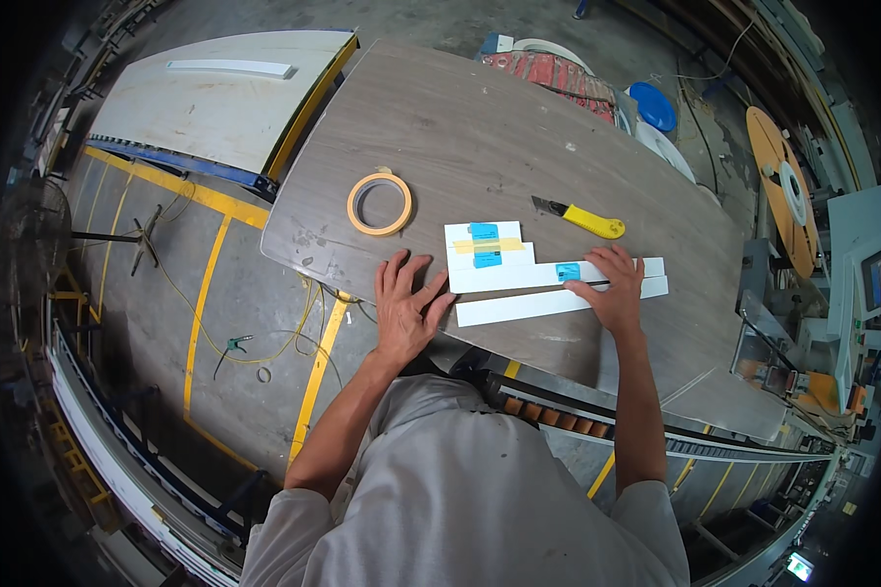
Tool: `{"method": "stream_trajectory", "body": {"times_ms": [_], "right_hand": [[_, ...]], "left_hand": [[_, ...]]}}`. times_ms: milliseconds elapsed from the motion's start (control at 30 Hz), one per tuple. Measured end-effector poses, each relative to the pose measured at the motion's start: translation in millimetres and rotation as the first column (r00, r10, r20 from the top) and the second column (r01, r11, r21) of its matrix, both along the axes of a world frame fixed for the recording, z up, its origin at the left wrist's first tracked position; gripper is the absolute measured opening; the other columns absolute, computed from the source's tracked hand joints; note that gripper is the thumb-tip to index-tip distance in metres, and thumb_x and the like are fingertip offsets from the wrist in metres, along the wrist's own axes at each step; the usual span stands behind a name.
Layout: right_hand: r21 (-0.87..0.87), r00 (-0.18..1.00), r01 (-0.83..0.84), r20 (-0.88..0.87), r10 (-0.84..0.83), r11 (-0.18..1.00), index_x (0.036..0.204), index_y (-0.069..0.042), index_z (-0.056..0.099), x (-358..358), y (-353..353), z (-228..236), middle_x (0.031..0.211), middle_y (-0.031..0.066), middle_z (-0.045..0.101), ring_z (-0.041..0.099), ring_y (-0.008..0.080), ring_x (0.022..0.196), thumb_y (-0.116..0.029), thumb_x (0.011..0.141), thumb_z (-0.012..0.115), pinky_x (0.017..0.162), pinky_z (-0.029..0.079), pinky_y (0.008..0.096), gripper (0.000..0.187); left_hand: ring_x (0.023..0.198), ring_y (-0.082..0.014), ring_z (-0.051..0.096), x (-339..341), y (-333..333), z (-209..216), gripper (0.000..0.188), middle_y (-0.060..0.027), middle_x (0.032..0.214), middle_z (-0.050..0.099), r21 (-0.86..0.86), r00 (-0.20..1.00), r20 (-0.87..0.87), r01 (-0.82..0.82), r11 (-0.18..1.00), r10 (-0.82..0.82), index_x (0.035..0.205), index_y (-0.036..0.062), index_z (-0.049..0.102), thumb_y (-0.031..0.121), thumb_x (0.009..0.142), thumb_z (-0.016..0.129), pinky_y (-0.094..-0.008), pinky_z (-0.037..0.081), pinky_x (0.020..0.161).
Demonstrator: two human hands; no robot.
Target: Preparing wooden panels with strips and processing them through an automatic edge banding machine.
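On the brown wood-grain table lies a stepped set of flat white pieces, with blue labels and a strip of yellowish tape across the left part. A separate long white strip lies along its near side, a narrow gap between them. My left hand rests with fingers apart at the pieces' left end, thumb and forefinger close to the edge. My right hand spans the long white piece near its right end, fingers at the far edge and thumb at the near edge, beside a small blue label.
A roll of orange-yellow tape lies left of the pieces. Beyond them is a yellow utility knife, blade out toward the left. Another table stands at the far left with a white strip on it. A machine stands at right.
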State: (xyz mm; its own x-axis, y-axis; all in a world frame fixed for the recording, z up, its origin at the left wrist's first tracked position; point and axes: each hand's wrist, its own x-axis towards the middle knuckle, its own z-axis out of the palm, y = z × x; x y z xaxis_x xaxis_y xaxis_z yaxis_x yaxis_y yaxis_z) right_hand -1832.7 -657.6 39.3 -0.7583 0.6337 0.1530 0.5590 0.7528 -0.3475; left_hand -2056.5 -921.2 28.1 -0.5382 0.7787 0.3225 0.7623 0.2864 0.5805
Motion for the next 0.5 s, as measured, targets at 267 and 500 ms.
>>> {"method": "stream_trajectory", "body": {"times_ms": [267, 500], "right_hand": [[-0.041, 0.995, 0.029, -0.091, -0.033, 0.999, 0.116, -0.01, 0.067, -4.1, -3.3, 12.6, 0.125, 0.0086, 0.064, 0.048, 0.0288, 0.13, -0.033, 0.07, 0.085, 0.113, 0.022, 0.056, 0.054], [-0.024, 0.936, 0.032, -0.349, -0.038, 0.999, 0.109, -0.003, 0.069, -26.1, -19.6, 32.1, 0.113, 0.0123, 0.068, 0.058, 0.0299, 0.116, -0.014, 0.077, 0.079, 0.103, 0.041, 0.0424, 0.036]], "left_hand": [[0.128, -0.0396, 0.042, -25.1, -4.9, 5.7, 0.035, -0.0151, 0.124, 0.057, 0.164, 0.996, 0.042, -0.09, 0.982, 0.084, 0.112, 0.0046, 0.07, 0.017, 0.08, 0.074, -0.0519, 0.033, 0.107], [0.115, -0.0395, 0.051, -90.7, 22.8, 6.6, 0.029, -0.0143, 0.106, 0.063, 0.013, 0.936, -0.34, -0.096, 0.995, 0.095, 0.105, 0.0018, 0.065, 0.009, 0.078, 0.074, -0.0529, 0.039, 0.1]]}}
